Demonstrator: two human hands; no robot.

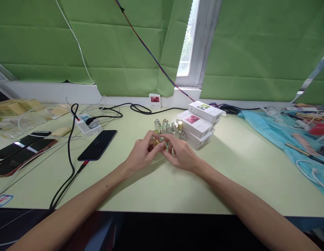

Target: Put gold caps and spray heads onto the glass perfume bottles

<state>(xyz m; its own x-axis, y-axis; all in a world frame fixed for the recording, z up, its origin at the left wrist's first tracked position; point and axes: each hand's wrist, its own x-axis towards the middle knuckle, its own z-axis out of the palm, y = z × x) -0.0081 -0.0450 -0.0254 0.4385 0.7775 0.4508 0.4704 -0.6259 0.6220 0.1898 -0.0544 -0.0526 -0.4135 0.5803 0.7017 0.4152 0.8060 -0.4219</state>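
Observation:
My left hand and my right hand meet at the middle of the table, fingers bent and closed around a small gold-topped bottle. Most of that bottle is hidden by the fingers. Right behind the hands stands a cluster of small glass bottles with silvery and gold caps. To the right of the cluster, close to my right hand, white boxes with printed pictures are stacked unevenly.
A black phone with a cable lies left of my hands, near a white power strip. One white box stands against the back wall. Blue cloth with cables and small items covers the right side. Black cables cross the left side.

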